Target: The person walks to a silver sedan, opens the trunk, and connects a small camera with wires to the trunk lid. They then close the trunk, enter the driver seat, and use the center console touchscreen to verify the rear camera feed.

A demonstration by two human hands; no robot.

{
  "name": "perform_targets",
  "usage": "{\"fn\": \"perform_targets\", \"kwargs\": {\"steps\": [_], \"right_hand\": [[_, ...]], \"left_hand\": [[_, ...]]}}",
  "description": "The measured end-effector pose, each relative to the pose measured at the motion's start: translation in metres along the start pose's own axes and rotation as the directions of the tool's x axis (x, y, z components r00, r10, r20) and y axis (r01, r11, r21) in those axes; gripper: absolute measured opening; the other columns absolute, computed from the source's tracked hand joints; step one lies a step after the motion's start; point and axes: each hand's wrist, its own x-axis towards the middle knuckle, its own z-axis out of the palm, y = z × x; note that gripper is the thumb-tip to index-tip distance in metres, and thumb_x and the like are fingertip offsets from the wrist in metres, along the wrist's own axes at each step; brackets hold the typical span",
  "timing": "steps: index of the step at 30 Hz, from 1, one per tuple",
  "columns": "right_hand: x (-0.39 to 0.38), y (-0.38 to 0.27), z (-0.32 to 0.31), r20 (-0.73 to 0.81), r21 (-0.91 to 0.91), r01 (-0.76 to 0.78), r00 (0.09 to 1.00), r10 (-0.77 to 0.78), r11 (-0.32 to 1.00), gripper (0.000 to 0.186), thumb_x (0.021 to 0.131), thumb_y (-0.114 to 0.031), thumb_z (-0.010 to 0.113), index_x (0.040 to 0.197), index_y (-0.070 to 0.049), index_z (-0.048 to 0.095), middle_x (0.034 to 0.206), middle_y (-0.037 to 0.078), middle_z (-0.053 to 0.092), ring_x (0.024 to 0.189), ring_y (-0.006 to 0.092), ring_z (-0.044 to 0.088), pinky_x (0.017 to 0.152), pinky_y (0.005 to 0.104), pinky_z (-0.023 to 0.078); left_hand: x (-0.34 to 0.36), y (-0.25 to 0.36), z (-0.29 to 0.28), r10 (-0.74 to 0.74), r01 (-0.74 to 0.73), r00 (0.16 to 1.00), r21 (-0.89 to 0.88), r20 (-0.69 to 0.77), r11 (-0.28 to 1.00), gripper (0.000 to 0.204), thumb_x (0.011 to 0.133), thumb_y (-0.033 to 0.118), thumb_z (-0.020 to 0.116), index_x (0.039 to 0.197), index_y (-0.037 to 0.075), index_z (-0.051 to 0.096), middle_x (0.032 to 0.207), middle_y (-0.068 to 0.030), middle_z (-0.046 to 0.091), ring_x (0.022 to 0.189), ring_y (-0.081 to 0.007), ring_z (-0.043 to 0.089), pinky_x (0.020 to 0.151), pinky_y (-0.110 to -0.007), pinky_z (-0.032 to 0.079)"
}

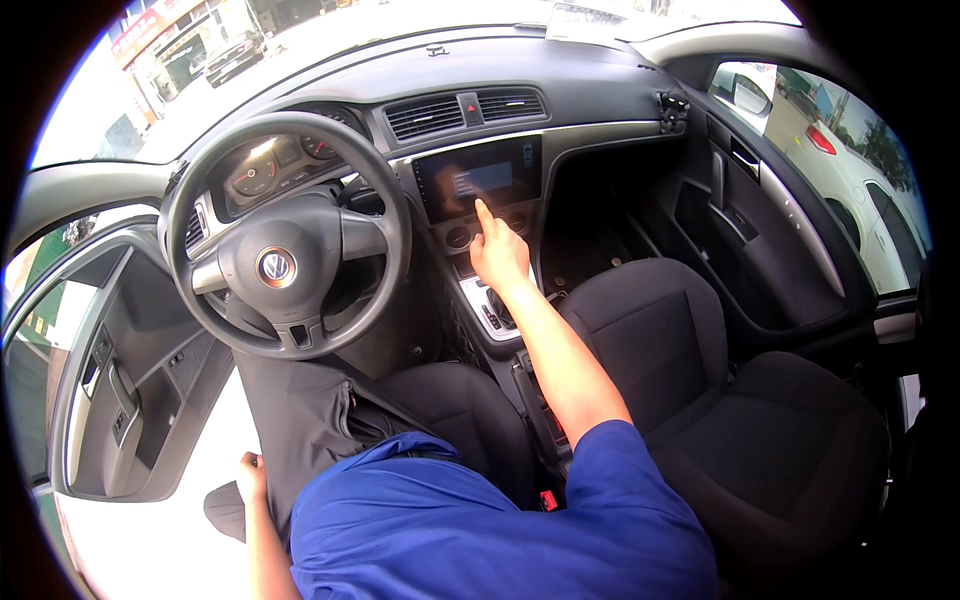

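Observation:
My right hand (499, 248) reaches over the centre console with its index finger stretched out and the other fingers curled. That fingertip is at the lower edge of the dashboard touchscreen (478, 180); whether it touches the glass I cannot tell. The screen is lit, with a pale blue panel on a dark background. Nothing shows in this hand. Low on the left, my left hand (252, 478) is beside my thigh, fingers curled. A small dark spot shows at its fingers, too small to name. The steering wheel (395, 250) stands in front of me.
The gear lever (500, 308) is below my right forearm. To the right is the black passenger seat (650, 320). On the left the driver's door (130, 400) stands open. Air vents (425, 117) sit above the screen, and a white car (850, 170) is outside the passenger window.

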Motion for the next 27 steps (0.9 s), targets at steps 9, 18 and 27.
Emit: {"fn": "perform_targets", "kwargs": {"steps": [9, 18, 27], "right_hand": [[-0.038, 0.031, 0.021, -0.041, 0.054, -0.043, 0.998, 0.045, 0.998, 0.024, 0.094, -0.017, 0.066, 0.111, -0.006, 0.078, 0.107, 0.016, 0.077, 0.103, 0.0381, 0.074, 0.092, 0.0496, 0.059], [-0.044, 0.030, 0.028, -0.176, 0.240, -0.140, 0.967, 0.185, 0.961, 0.016, 0.092, -0.018, 0.068, 0.102, -0.008, 0.075, 0.101, 0.013, 0.078, 0.094, 0.0373, 0.076, 0.084, 0.0475, 0.059], [-0.045, 0.029, 0.032, -0.237, 0.254, -0.137, 0.951, 0.198, 0.958, 0.014, 0.091, -0.016, 0.067, 0.100, -0.008, 0.074, 0.100, 0.014, 0.078, 0.094, 0.0384, 0.075, 0.083, 0.0476, 0.059]], "left_hand": [[0.000, 0.002, 0.000, -0.013, 0.013, 1.000, 0.004, 0.024, 1.000, 0.021, 0.096, 0.015, 0.068, 0.092, -0.005, 0.072, 0.082, -0.0228, 0.075, 0.078, -0.0363, 0.075, 0.076, -0.047, 0.058], [0.004, -0.004, 0.004, 0.042, -0.042, 0.999, -0.011, -0.022, 0.999, 0.019, 0.096, 0.014, 0.068, 0.091, -0.005, 0.072, 0.083, -0.0236, 0.074, 0.078, -0.0375, 0.075, 0.077, -0.047, 0.058], [0.003, -0.006, 0.004, 0.048, -0.048, 0.999, 0.003, -0.024, 0.999, 0.017, 0.096, 0.012, 0.068, 0.092, -0.004, 0.072, 0.082, -0.0230, 0.074, 0.078, -0.0370, 0.075, 0.076, -0.046, 0.058]]}}
